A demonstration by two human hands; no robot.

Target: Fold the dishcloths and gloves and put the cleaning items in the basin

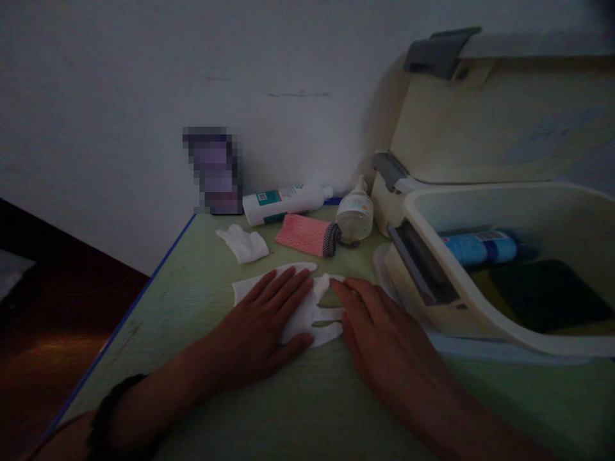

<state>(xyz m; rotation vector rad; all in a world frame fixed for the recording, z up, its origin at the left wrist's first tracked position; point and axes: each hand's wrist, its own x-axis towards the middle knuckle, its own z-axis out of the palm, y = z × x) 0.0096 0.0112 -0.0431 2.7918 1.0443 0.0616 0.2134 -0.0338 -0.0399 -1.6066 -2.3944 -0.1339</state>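
Observation:
A white glove (298,326) lies flat on the green tabletop, its fingers pointing right; one glove finger is folded up near the middle. My left hand (271,307) rests palm down across the glove's palm, fingers stretched out and pressing on it. At the fingertip end, my right hand (379,317) has its fingers bent and close together around the ends of the glove's fingers; its grip is partly hidden. Behind the glove are a crumpled white glove (245,244) and a pink mesh cloth (305,235) with a dark checked edge.
A white bottle (283,203) lies on its side by the wall, beside a clear pump bottle (355,214). A phone (216,173) leans at the back left. On the right, an open lidded box (413,269) holds a blue bottle (480,248) and a green scouring pad (548,294).

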